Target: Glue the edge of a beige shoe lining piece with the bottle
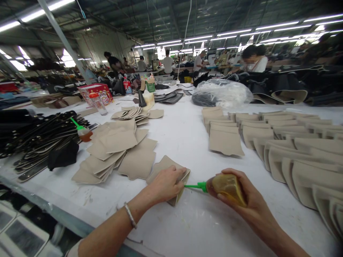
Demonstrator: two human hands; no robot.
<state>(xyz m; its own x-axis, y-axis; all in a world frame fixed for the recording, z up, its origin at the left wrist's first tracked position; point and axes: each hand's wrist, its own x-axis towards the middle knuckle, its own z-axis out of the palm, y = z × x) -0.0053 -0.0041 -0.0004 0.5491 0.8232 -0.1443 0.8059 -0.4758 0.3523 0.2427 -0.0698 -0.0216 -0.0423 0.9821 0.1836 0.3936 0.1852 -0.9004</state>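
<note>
My left hand presses flat on a beige cut piece lying on the white table near its front edge. My right hand grips a squeeze bottle of amber glue. Its green nozzle points left and reaches the piece's right edge, just beside my left fingers. A loose pile of the same beige pieces lies to the left of my left hand.
Overlapping rows of beige pieces fill the right side. Black strips and a second glue bottle lie at the left. A plastic bag and a red box sit farther back. Other people work at distant tables.
</note>
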